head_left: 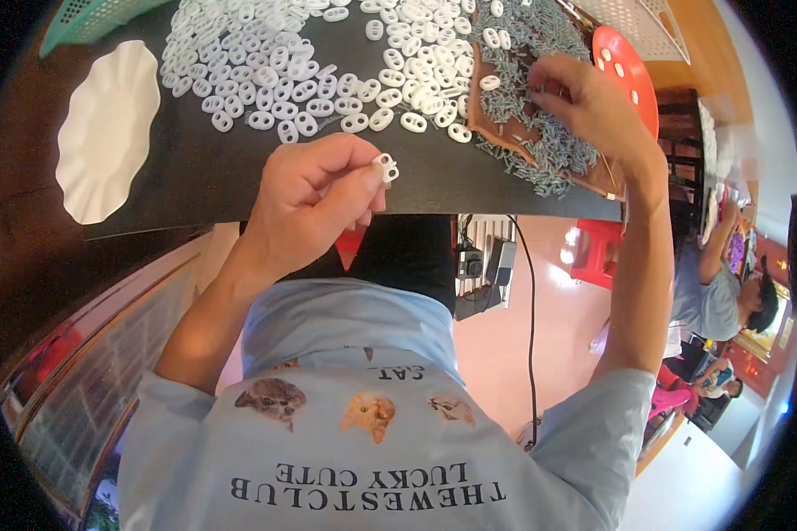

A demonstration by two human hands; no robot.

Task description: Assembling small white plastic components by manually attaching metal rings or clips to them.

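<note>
Between the thumb and fingertips of my left hand (314, 199) is a small white plastic piece with two holes (389, 168), held just above the table's near edge. My right hand (589, 102) reaches over a heap of small grey screws (553, 164), its thumb and fingers bent together among them. Whatever its fingertips pinch, if anything, is hidden or too small to make out. The screws lie on a brown tray (491, 131). Beside it, left and centre, many loose white two-hole pieces (283, 88) are spread over the dark table (416, 186).
A white wavy-edged dish (106, 133) stands at the left. At the far right is a red plate (639, 80) with several white pieces on it. Perforated baskets, green (97, 19) and white (642, 28), border the far side. Below are a red stool (598, 252) and a black cable (532, 336).
</note>
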